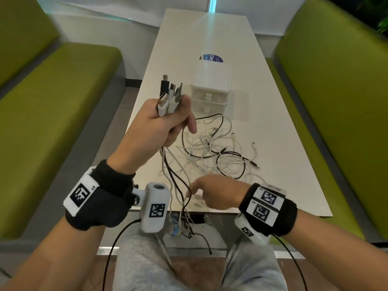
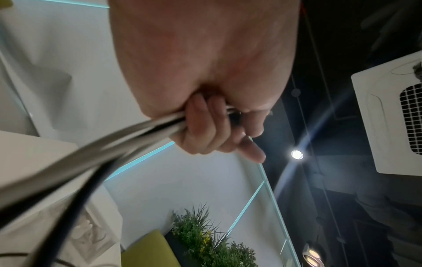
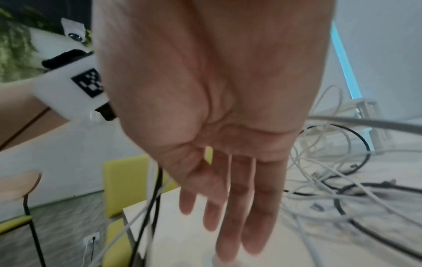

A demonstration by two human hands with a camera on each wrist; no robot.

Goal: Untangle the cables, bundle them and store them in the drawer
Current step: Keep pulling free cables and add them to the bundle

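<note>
Cables (image 1: 212, 148): plug ends clenched upright in left hand (image 1: 155, 124), the rest tangled on surface (image 1: 283, 127) near drawer unit (image 1: 210, 91). Right hand (image 1: 214, 191) released, fingers straight, beside hanging strands. Best combed downward slowly, one strand at a time.

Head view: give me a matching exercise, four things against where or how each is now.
Things:
1. left hand
2. right hand
3. drawer box
4. cable tangle

States:
A. loose on the table, in front of the drawer box
B. fingers straight, reaching toward hanging cables
C. raised, gripping a bunch of plug ends
D. standing on the table, drawers closed

Pairs: 1-C, 2-B, 3-D, 4-A
</note>
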